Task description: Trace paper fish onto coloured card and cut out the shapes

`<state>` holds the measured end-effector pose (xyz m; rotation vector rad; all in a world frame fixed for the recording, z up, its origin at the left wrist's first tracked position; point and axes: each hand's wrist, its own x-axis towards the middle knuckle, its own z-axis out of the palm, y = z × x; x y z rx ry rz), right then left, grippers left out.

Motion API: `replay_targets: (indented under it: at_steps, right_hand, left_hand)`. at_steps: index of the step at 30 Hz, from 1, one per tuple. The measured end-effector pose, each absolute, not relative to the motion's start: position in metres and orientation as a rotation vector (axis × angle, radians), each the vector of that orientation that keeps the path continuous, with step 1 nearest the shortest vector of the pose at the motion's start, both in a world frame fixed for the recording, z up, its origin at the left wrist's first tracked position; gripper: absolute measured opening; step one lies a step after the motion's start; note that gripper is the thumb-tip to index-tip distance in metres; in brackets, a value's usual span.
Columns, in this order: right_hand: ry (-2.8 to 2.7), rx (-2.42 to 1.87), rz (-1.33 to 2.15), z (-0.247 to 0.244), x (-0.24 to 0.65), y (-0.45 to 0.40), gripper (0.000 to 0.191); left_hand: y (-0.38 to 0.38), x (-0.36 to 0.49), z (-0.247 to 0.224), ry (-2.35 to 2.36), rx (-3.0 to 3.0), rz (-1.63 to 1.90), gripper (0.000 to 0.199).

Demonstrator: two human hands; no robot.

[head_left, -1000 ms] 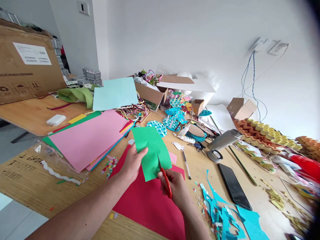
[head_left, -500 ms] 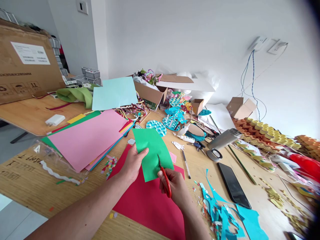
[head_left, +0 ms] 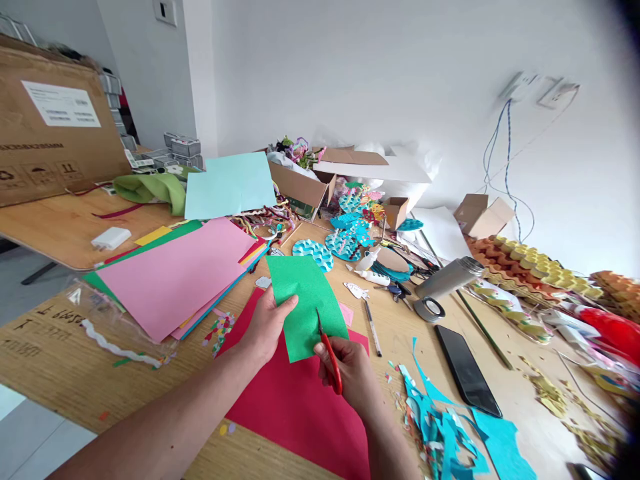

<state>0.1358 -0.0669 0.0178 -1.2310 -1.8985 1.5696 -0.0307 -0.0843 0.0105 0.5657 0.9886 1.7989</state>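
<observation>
A green sheet of paper (head_left: 305, 287) is held up over a red sheet (head_left: 295, 413) on the table. My left hand (head_left: 267, 323) pinches its left edge, thumb on the front face. My right hand (head_left: 347, 367) grips red-handled scissors (head_left: 333, 367), their blades pointing up against the lower right part of the green paper. Whether the blades have cut into the paper is hard to tell. Fingers of both hands are partly hidden behind the paper and handles.
Pink paper (head_left: 175, 273) tops a stack at the left. At the right lie a pen (head_left: 373, 328), a phone (head_left: 467, 370), a metal flask (head_left: 445, 280) and blue scraps (head_left: 445, 427). Boxes and crafts line the wall.
</observation>
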Motion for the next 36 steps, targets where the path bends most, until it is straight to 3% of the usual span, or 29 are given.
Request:
replay_targets:
  at_steps: [36]
  right_hand:
    - [-1.886, -1.26, 1.513, 0.0195, 0.1355, -0.0699, 0.052]
  left_hand:
    - [-0.0866, -0.0289, 0.0128, 0.946, 0.541, 1.737, 0.045]
